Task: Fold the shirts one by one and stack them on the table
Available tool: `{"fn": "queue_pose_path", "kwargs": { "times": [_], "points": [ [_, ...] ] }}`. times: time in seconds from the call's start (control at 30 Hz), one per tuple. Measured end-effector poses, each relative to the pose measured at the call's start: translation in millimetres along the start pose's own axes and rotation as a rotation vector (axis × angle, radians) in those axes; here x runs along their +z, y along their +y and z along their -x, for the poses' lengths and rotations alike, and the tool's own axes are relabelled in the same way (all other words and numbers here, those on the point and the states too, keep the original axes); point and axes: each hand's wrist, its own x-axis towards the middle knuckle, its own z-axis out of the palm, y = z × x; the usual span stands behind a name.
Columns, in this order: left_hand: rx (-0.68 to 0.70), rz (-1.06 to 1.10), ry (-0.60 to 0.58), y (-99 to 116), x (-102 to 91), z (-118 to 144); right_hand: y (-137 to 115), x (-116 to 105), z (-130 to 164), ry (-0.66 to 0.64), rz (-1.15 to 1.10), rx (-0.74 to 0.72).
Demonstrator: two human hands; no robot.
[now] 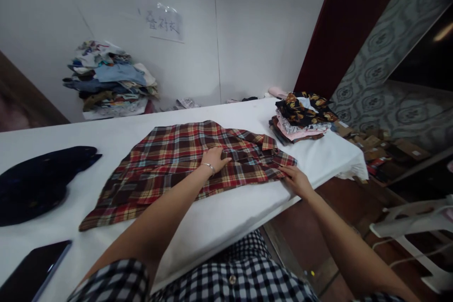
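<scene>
A red, brown and yellow plaid shirt [170,160] lies spread on the white-covered table, its collar toward the right and its hem toward the left. My left hand [215,158] rests flat on the middle of the shirt, thumb apart from the fingers, a thin bracelet at the wrist. At the shirt's right end, my right hand [296,181] touches the near edge with its fingers stretched over the cloth. Whether any fabric is under its thumb cannot be made out.
A folded clothes stack [300,120] stands at the table's right end. A tall clothes pile [113,80] is behind the table at left. On the left lie a dark garment [38,181] and a phone [35,271]. A white plastic chair [414,226] stands at right.
</scene>
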Motion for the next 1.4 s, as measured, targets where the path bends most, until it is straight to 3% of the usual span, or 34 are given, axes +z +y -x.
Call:
{"fn": "queue_pose_path", "kwargs": {
  "times": [0.1, 0.2, 0.4, 0.47, 0.57, 0.67, 0.77, 0.87, 1.0, 1.17, 1.27, 1.4],
  "points": [
    [-0.110, 0.128, -0.027, 4, 7.3, -22, 5, 4, 5, 0.020, -0.027, 0.023],
    [-0.209, 0.190, 0.028, -7, 8.7, -36, 9, 7, 9, 0.047, -0.069, 0.030],
    [-0.266, 0.234, 0.092, -22, 8.8, -32, 8, 7, 10, 0.101, -0.196, 0.104],
    [-0.151, 0.206, 0.172, -18, 2.8, -20, 8, 5, 9, 0.116, -0.250, 0.149],
    [0.179, 0.106, 0.219, -9, -6.7, 9, 11, -1, 6, 0.147, -0.312, 0.229],
    [0.470, 0.050, 0.054, -7, -5.5, 43, 16, -7, 1, 0.140, -0.297, 0.247],
    [0.573, 0.004, -0.084, -15, 6.2, 66, 19, -12, -3, 0.081, -0.200, 0.183],
    [0.513, -0.008, -0.115, -29, 16.4, 73, 20, -16, -2, -0.006, -0.108, 0.104],
    [0.409, -0.028, -0.067, -42, 18.3, 75, 11, -30, 3, -0.129, -0.124, 0.058],
    [0.272, -0.132, 0.016, -51, 10.8, 82, -41, -42, -10, -0.003, -0.133, -0.063],
    [0.210, -0.222, 0.066, -66, 0.9, 83, -79, -30, -31, 0.020, -0.093, -0.149],
    [-0.020, -0.340, 0.088, -112, -16.5, 85, -95, 6, -52, -0.238, 0.016, -0.097]
  ]
}}
